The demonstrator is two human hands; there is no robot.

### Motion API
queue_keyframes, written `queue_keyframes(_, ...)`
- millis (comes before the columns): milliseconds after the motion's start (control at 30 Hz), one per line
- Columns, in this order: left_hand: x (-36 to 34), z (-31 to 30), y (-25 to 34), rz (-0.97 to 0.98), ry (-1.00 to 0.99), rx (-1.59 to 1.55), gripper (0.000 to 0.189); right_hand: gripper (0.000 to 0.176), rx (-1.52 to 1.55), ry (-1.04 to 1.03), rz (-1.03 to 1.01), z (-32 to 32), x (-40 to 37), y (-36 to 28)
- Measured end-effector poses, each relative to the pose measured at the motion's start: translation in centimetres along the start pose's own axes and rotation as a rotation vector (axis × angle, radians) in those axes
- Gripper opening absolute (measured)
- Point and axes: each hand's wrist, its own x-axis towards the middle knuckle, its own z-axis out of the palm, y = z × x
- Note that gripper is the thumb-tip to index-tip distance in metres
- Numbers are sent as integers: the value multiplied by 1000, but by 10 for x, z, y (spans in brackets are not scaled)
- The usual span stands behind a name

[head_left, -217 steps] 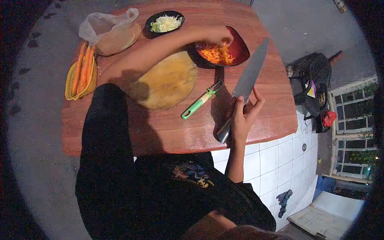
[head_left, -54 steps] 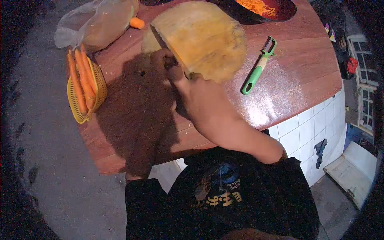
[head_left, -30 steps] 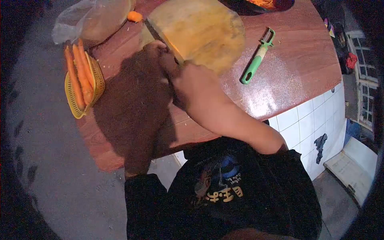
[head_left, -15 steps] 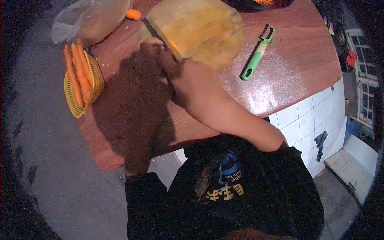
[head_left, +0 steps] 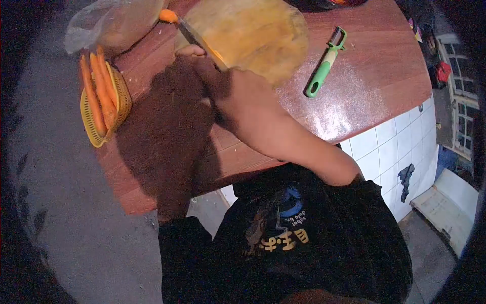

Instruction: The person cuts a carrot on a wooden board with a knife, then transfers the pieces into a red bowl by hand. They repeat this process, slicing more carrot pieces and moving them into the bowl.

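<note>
My right hand is closed round the handle of a knife, whose blade points to the upper left across the left edge of a round wooden cutting board. Deep in shadow, my left hand is curled beside the blade, with one fingertip lit near the steel. What it holds, if anything, is hidden. Close to the knife tip lies an orange carrot piece, beyond the board's rim. A thin orange carrot strip shows along the blade's right side.
A yellow basket with several carrots stands at the table's left edge. Behind it lies a clear plastic bag. Right of the board rests a green-handled peeler on the reddish wooden table. A dark pan is partly visible at the top.
The knife blade has shifted slightly up and left, and more of it shows in the light, with its tip now close to the carrot piece. Both hands stay nearly in place.
</note>
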Motion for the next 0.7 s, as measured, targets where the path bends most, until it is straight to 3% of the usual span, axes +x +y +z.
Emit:
queue_keyframes(100,-3,-3,1,6,-5,7,19,55,106,149,-124,5,1,3)
queue_keyframes(300,-2,0,0,10,1,0,19,62,116,80,-34,6,1,3)
queue_keyframes(367,-2,0,-1,15,-4,4,19,65,110,301,-379,0,-4,5)
queue_keyframes(400,-3,0,-1,17,-1,4,19,65,104,305,-386,2,-1,6)
queue_keyframes(500,-4,-3,0,13,-1,4,19,63,118,133,-126,10,-1,4)
queue_keyframes(567,-5,-3,0,16,-3,6,19,60,143,268,-310,-3,5,1)
queue_keyframes(700,-3,-5,2,32,4,13,20,55,118,179,-248,-6,-2,-4)
